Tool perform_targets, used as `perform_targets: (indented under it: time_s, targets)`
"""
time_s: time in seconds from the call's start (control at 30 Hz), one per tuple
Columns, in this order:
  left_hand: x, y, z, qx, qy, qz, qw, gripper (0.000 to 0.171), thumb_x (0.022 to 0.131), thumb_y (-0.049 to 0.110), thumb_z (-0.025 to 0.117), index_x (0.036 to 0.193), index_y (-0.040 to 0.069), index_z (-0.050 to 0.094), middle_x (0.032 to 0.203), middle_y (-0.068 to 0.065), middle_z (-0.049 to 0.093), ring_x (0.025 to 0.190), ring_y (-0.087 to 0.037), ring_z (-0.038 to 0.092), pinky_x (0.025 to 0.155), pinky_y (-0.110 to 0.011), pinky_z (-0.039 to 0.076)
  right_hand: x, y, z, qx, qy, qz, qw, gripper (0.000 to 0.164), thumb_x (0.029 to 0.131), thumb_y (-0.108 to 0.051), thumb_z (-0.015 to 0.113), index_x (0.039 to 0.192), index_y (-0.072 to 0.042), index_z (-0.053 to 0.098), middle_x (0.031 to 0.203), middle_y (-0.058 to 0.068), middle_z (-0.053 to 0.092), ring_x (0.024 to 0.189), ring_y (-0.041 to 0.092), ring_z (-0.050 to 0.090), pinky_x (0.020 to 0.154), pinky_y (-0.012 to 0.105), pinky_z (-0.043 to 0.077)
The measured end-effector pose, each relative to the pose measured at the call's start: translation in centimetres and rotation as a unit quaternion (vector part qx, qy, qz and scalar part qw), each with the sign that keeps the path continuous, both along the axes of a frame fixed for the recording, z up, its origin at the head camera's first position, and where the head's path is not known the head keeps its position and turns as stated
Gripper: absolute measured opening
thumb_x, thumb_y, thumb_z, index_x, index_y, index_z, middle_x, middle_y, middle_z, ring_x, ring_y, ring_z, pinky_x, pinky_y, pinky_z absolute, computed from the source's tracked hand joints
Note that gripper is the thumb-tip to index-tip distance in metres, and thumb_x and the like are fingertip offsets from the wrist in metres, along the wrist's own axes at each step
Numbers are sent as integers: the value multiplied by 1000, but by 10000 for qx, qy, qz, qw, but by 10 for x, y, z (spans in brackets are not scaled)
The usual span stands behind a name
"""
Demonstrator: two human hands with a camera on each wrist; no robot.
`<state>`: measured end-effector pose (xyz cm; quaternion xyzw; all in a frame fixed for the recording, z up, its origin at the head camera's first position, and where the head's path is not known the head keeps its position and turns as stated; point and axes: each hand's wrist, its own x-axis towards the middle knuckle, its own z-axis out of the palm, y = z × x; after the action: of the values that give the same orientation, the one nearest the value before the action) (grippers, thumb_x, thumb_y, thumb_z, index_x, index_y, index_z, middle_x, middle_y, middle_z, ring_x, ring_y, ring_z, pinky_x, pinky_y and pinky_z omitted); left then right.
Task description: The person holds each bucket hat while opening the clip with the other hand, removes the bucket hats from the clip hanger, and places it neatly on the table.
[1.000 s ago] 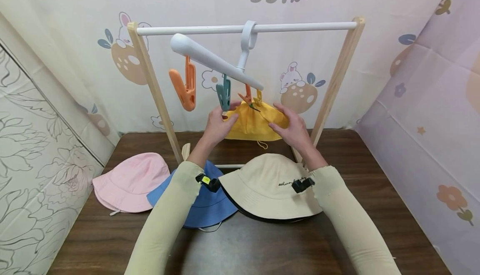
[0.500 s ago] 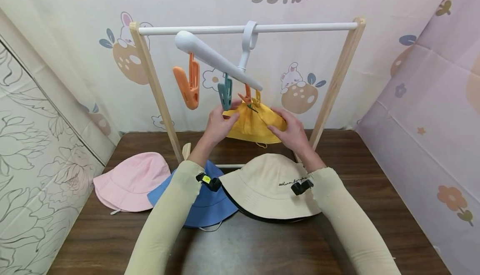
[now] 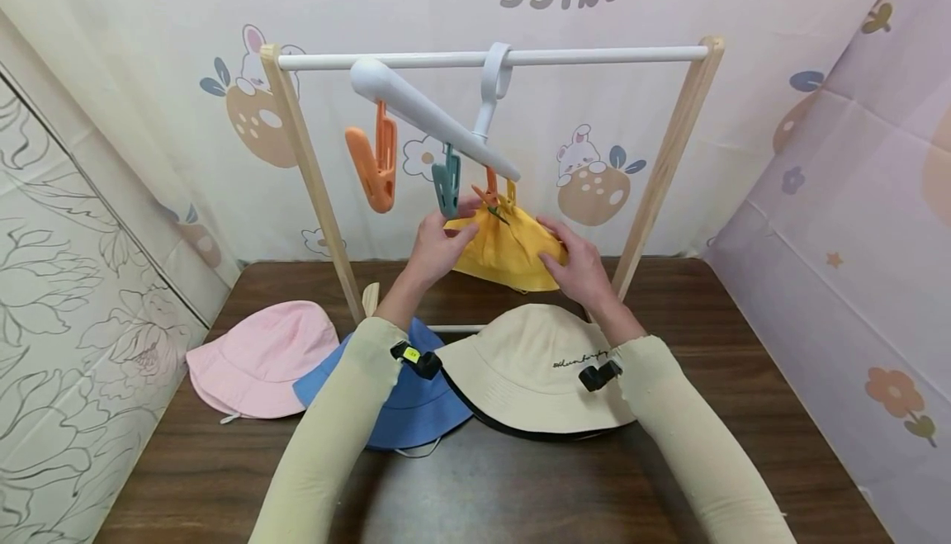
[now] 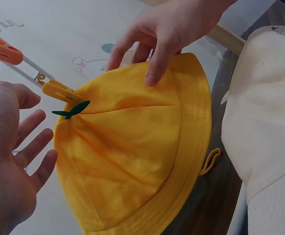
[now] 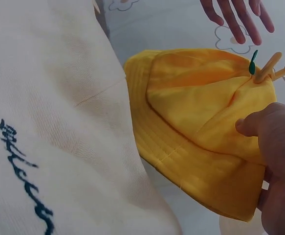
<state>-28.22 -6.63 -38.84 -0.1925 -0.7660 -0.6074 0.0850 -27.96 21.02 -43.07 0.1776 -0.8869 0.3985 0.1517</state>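
Observation:
A yellow bucket hat [image 3: 505, 253] with a green sprout on its crown [image 4: 73, 111] hangs from a yellow clip [image 4: 59, 91] on the white hanger [image 3: 427, 111]. My right hand [image 3: 583, 267] pinches the hat's side, thumb on the front and fingers behind, as the right wrist view shows around the thumb [image 5: 250, 125]. My left hand [image 4: 10, 156] is beside the crown, fingers spread and apart from the cloth. An orange clip [image 3: 488, 189] hangs just in front of the yellow one. Nearer the hanger's other end hang a teal clip [image 3: 447, 182] and another orange clip [image 3: 377, 163].
The hanger hooks over the white rod [image 3: 594, 55] of a wooden rack [image 3: 672, 148]. In front lie a pink hat [image 3: 260, 354], a blue hat [image 3: 412, 404] partly under my left sleeve, and a cream hat [image 3: 531, 371] on the dark wooden table [image 3: 475, 494].
The hanger has turned slightly, its near end shifting right and up. The yellow hat's right side has swung a little lower and left with my right hand. My left hand has barely moved.

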Motion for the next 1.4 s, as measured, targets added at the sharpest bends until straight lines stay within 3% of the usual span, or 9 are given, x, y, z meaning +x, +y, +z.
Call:
perform_targets:
  time_s: [0.57,0.8,1.0,1.27,1.4]
  targets:
    - [0,5,3,2,-163,-165,9997,45,111,9,67,156,6,62,160,-16,67,153,-36,59,122,-60,53,9,8,-7,-65,363,124,9992,46,106,6,66,151,-4,66,137,29,77,118,46,77,97,58,60]
    - [1,7,6,-23,-169,-144,9998,44,110,9,68,153,2,62,156,-22,68,151,-41,61,121,-60,55,14,11,-10,-25,562,226,9982,45,106,5,66,150,-2,68,132,27,79,110,41,78,91,43,57]
    - [1,11,7,70,-155,-242,9996,43,111,7,69,153,2,62,155,-22,69,150,-38,64,122,-58,56,15,13,-13,-67,731,327,9968,45,106,7,67,150,-2,68,131,27,80,105,38,77,89,32,54]
    - [-1,16,8,310,-192,-449,9983,43,111,3,67,153,1,61,156,-22,68,150,-38,63,123,-58,55,18,12,-13,-145,782,401,9960,44,105,8,67,147,-1,69,130,26,81,106,39,78,89,28,55]
    - [-2,19,7,405,-244,-582,9972,44,111,1,64,155,2,61,160,-20,67,151,-37,62,124,-58,55,20,11,-12,-143,805,420,9958,43,105,7,67,147,-1,70,131,26,81,111,41,80,91,34,58]
